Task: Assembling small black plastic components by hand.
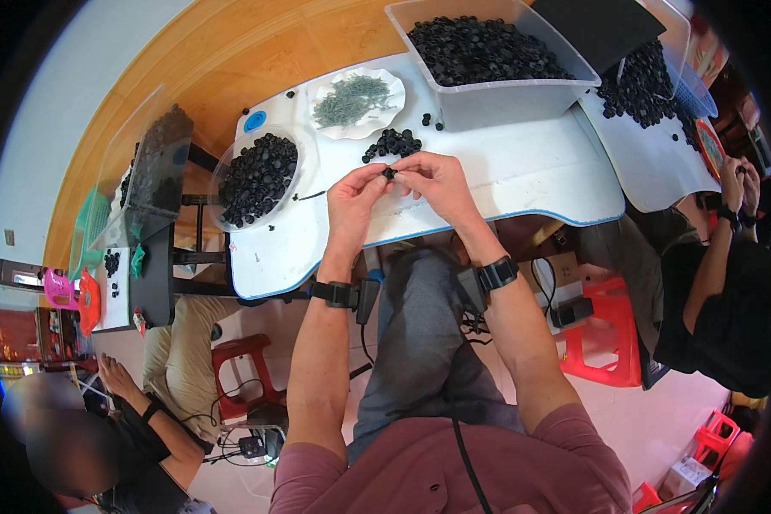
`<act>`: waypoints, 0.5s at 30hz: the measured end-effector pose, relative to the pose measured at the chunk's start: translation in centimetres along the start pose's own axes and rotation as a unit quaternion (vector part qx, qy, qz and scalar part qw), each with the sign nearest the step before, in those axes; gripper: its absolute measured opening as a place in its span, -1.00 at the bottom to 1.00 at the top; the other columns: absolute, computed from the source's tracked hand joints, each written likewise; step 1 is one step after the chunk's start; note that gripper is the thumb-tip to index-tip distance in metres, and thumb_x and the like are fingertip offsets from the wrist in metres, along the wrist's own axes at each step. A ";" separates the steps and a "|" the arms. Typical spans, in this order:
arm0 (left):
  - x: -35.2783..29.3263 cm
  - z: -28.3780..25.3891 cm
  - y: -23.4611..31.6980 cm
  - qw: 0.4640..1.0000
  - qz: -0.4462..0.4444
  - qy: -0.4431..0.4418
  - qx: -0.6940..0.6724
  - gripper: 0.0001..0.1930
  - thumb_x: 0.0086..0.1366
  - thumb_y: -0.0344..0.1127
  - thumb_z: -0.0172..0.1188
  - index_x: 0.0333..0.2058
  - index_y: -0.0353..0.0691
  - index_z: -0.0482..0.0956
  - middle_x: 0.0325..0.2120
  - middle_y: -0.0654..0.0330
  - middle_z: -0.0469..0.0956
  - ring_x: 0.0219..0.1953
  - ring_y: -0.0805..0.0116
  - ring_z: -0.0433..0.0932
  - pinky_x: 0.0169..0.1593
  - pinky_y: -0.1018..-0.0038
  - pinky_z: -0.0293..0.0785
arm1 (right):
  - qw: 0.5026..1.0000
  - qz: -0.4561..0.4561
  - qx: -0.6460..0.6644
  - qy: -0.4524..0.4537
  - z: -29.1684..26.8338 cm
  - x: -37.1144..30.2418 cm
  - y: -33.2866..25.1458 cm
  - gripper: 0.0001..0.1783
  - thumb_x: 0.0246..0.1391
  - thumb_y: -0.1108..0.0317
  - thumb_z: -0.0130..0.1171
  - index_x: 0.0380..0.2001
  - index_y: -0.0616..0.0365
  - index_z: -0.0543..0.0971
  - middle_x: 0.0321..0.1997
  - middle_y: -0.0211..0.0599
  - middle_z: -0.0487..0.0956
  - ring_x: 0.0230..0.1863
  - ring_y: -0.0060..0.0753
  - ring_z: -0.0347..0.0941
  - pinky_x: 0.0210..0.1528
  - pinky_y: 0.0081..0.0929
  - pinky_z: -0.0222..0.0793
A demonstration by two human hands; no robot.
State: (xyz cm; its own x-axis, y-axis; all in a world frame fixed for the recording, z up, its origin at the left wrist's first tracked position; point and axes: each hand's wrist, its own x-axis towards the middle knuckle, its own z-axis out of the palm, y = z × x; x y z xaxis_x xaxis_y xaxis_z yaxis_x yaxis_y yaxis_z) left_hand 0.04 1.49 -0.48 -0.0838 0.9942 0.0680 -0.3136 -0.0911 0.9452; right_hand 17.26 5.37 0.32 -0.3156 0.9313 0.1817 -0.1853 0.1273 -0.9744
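Over the near side of the white table (505, 184), my left hand (355, 195) and my right hand (438, 183) meet at the fingertips. Both pinch one small black plastic piece (390, 173), mostly covered by the fingers. Just beyond it lies a loose pile of similar black pieces (392, 144). Farther back is a white scalloped plate (391, 109) holding a heap of thin grey-green pins or screws (351, 98), too small to tell which. To the left of my left hand stands a clear round tub filled with black pieces (257, 178).
A large clear bin (505, 101) full of black pieces stands at the back right. A blue round lid or disc (254, 121) lies at the back left. People work at both sides: a hand (122, 377) shows on the left, hands (739, 182) on the right. Red stools (604, 334) stand below.
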 end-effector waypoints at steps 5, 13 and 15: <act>0.0 -0.2 -0.1 1.000 -0.005 0.008 0.011 -0.76 0.34 -0.53 0.20 -0.04 -0.43 0.60 -0.19 0.08 0.66 -0.19 0.40 0.65 -0.04 0.54 0.59 | 1.000 -0.011 0.012 0.005 0.2 0.1 0.2 -0.88 0.10 0.52 0.27 -0.27 0.30 0.67 -0.44 -0.36 0.66 -0.45 -0.64 0.53 -0.45 -0.69 0.38; -0.3 0.1 0.4 1.000 -0.017 0.013 0.001 -0.76 0.34 -0.56 0.18 -0.03 -0.48 0.57 -0.13 0.00 0.64 -0.14 0.30 0.66 0.03 0.45 0.61 | 1.000 0.005 0.010 0.000 -0.3 0.3 0.6 -0.89 0.10 0.53 0.26 -0.28 0.29 0.66 -0.43 -0.34 0.66 -0.46 -0.61 0.55 -0.46 -0.67 0.38; -0.4 0.1 0.5 1.000 -0.020 0.014 0.002 -0.75 0.34 -0.56 0.19 -0.02 -0.48 0.56 -0.12 -0.01 0.64 -0.13 0.30 0.66 0.03 0.47 0.61 | 1.000 0.004 0.015 -0.002 -0.2 0.4 0.6 -0.89 0.10 0.54 0.26 -0.28 0.29 0.66 -0.43 -0.33 0.66 -0.46 -0.61 0.55 -0.46 -0.67 0.38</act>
State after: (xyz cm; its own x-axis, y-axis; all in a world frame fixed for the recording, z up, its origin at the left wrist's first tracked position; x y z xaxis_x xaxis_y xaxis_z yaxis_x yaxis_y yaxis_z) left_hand 0.01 1.08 -0.03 -0.0981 0.9949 0.0218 -0.3138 -0.0517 0.9481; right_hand 17.26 5.87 -0.23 -0.3210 0.9308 0.1747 -0.2111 0.1095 -0.9713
